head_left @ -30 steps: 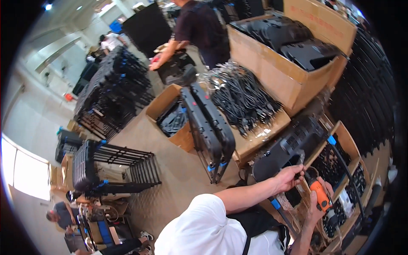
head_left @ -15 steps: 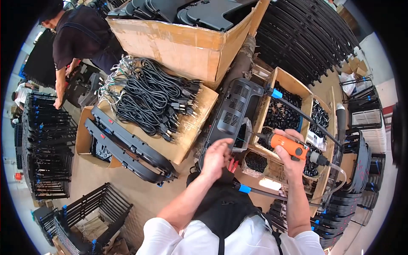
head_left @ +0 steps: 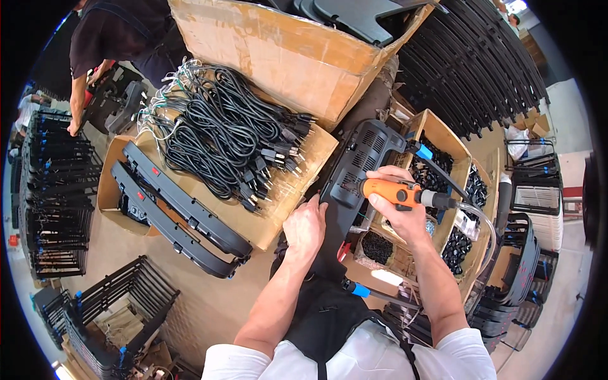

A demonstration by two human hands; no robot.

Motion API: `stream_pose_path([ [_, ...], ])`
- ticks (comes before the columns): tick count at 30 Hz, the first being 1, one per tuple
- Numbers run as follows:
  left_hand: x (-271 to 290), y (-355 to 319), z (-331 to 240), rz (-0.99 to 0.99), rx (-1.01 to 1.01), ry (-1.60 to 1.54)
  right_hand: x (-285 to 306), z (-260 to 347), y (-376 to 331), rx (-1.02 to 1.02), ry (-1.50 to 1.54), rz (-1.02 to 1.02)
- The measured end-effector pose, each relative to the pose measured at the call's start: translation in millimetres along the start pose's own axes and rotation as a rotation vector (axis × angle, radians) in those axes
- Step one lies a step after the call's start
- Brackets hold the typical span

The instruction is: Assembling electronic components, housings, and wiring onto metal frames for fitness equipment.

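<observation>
Right hand: fingers clamped round orange driver, held over black vented housing (tip hidden). Left hand at housing's left edge; whether its fingers grip, cannot tell. Judgement: brace housing firmly, keep driver square, hose slack.

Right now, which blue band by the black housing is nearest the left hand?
The lower blue band, nearer the body than the left hand; the upper blue band sits by the black housing, beyond the right hand and orange driver.
</observation>
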State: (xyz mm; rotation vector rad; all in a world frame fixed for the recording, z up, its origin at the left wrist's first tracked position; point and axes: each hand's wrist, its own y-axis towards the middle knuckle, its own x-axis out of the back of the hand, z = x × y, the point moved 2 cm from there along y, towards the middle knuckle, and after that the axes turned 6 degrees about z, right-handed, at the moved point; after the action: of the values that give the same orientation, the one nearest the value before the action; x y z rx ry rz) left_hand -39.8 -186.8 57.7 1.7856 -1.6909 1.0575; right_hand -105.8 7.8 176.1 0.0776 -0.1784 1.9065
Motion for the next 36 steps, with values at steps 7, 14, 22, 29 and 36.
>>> stream_pose_path([
  [7, -7, 2, -4, -0.035, 0.034, -0.037, -6, -8, 11, -0.014, -0.066, 0.031],
  [14, -5, -1, -3, -0.079, 0.037, -0.042, -16, 3, 16, -0.046, -0.098, 0.049],
  [22, -8, 1, 0, -0.062, 0.025, -0.068, -26, -4, 24, -0.021, -0.135, 0.091],
  [29, -2, 2, -2, -0.018, 0.035, -0.034, -46, 1, 48, 0.100, -0.442, 0.208],
  [36, -12, -2, 5, -0.142, -0.037, -0.010, -51, 2, 47, 0.136, -0.446, 0.216],
])
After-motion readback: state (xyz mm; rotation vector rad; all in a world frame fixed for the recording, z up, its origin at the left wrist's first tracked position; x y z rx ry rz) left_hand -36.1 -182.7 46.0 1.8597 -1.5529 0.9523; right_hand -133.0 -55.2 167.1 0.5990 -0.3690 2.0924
